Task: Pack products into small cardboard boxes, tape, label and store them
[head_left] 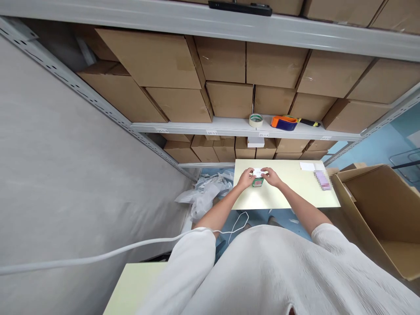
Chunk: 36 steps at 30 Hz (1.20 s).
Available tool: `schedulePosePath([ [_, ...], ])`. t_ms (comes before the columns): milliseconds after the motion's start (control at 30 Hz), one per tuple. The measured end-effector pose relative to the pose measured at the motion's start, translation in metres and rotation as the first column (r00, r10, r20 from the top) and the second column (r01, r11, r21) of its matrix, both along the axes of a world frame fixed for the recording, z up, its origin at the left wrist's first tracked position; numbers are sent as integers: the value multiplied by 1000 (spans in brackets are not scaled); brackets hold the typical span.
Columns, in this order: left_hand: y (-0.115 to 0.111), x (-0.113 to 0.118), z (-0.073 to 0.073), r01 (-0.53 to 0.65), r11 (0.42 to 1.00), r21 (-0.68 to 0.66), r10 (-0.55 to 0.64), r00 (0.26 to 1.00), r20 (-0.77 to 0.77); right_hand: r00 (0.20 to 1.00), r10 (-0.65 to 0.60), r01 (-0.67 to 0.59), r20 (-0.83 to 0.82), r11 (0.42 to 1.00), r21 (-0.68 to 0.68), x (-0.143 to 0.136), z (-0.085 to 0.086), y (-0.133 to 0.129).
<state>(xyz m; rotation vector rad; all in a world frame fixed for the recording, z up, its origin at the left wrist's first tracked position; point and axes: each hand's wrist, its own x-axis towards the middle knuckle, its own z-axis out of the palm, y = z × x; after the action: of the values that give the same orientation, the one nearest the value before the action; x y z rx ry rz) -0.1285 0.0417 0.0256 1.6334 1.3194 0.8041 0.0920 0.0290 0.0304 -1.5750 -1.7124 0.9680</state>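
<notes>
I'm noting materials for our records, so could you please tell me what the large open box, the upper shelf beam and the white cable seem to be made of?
The large open box looks like matte cardboard, being plain brown with folded flaps. The upper shelf beam seems painted metal, smooth with a soft sheen. The white cable is probably satin plastic or rubber, curving smoothly.

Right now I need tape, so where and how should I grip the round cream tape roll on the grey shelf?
Likely from the open front of the grey shelf, pinching the cream tape roll across its outer sides: it lies flat near the edge.
</notes>
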Motion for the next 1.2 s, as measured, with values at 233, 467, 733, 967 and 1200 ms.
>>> schedulePosePath([
  [233,-2,2,1,-7,996,-93,1,998,-63,996,1,-1,86,1000,-1,-4,1,-2],
  [467,-1,11,6,-81,987,-141,62,989,-134,983,-9,15,184,999,-35,-12,7,-1],
  [733,-13,11,8,-80,993,-86,70,992,-107,855,209,-247,474,969,17,-14,27,-6],
  [967,-18,0,3,-33,998,-51,30,998,-58,852,189,-245,488,968,53,-19,28,-3],
  [1200,-5,-8,1,-70,997,-26,69,997,-24,872,194,-242,449,969,52,-27,27,18],
])
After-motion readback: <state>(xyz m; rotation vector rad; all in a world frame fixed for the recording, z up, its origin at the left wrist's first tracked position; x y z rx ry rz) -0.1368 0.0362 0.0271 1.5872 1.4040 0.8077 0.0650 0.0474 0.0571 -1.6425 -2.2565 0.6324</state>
